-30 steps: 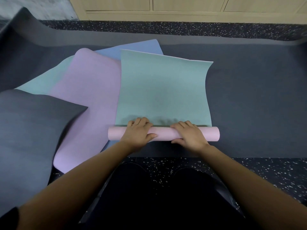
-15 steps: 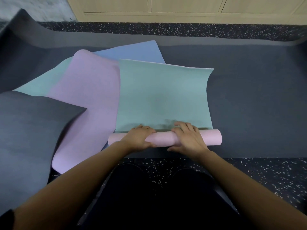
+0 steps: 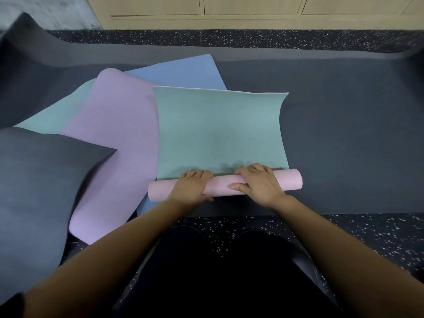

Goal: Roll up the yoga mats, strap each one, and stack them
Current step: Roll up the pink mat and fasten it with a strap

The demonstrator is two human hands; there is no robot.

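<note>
- The teal mat [image 3: 220,131] lies at the centre of the frame, its near end wound into a pink roll [image 3: 224,185], since the mat's underside is pink.
- The roll's long axis runs left to right across the frame, its right end tilted slightly toward the top; the unrolled part stretches away toward the top of the frame.
- The left hand [image 3: 190,189] rests palm-down over the left half of the roll, fingers curled over its far side, pressing rather than closed around it.
- The right hand [image 3: 259,183] presses the right half the same way, thumb on the near side.
- Left of the teal mat lies a lilac mat [image 3: 114,143], overlapping a blue mat [image 3: 181,70] and another teal sheet [image 3: 52,115].
- A dark grey mat [image 3: 41,180] fills the lower left of the frame, its corner over the lilac one.
- All sit on a large dark floor mat [image 3: 344,134] over speckled floor [image 3: 378,232].
</note>
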